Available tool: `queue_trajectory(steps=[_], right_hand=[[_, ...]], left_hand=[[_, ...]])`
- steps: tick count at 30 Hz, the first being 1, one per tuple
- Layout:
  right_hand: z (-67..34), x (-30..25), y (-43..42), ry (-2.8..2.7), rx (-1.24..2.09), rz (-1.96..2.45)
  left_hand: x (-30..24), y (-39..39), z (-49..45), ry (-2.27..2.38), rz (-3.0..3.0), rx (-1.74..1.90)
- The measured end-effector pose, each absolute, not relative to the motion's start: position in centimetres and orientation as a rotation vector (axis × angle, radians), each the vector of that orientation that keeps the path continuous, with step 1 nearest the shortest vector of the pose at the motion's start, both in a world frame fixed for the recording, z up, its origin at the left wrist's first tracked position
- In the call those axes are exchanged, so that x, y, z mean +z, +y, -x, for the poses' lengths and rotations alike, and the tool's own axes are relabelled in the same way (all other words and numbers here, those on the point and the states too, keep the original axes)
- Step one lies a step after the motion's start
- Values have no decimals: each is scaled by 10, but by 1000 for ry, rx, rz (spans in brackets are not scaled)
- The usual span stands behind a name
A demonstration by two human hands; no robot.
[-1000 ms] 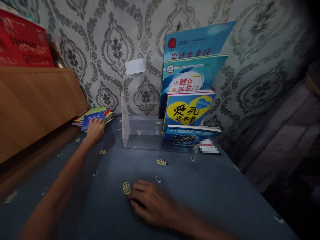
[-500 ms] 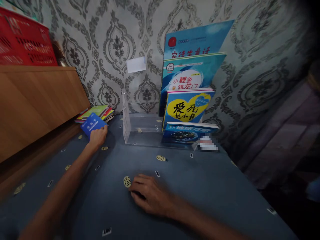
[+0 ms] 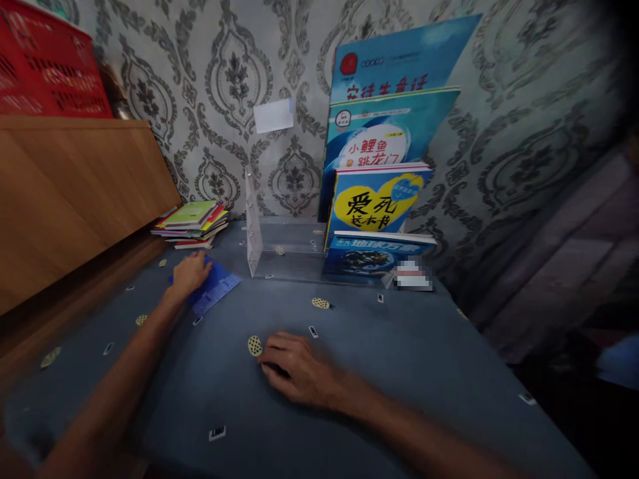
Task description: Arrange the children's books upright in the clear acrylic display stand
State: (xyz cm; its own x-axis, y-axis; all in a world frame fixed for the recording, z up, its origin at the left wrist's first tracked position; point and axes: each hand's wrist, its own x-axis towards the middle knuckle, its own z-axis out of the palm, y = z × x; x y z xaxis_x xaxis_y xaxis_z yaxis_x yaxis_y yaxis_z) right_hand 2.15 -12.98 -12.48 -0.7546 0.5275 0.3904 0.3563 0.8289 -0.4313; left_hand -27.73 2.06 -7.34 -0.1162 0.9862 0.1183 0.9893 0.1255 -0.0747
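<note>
My left hand [image 3: 192, 273] is closed on a thin blue book [image 3: 217, 287], which is tilted low over the table in front of a stack of books [image 3: 192, 223]. The hand covers the book's upper left part, and small pale print shows on the rest. My right hand [image 3: 294, 369] rests on the table beside a printed pineapple, its fingers loosely bent and the thumb apart, holding nothing. Beyond the hands stands a clear acrylic rack [image 3: 252, 226]; several picture books [image 3: 372, 199] stand upright in stepped rows on its right side.
A dark blue patterned tablecloth [image 3: 399, 372] covers the table. On the left, a wooden cabinet [image 3: 74, 206] carries a red plastic basket [image 3: 54, 63]. Patterned wallpaper is behind, with a white paper slip [image 3: 273, 116] near the rack. A greyish curtain [image 3: 544, 266] hangs at right.
My left hand has drawn the blue book off the stack, toward me and to the right, turning it. My right hand keeps its place on the table. The view has tipped slightly down.
</note>
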Motion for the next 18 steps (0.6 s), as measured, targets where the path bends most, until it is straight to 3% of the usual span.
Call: queue_trajectory(steps=[5,18], right_hand=[[-23,-122,-131,-2505,449,647],[-27,-124,-132,-2380,504,702]], left_hand=[[-93,35,311,-2442,1841,-40],[-97,40,335,-2337,2137,-98]])
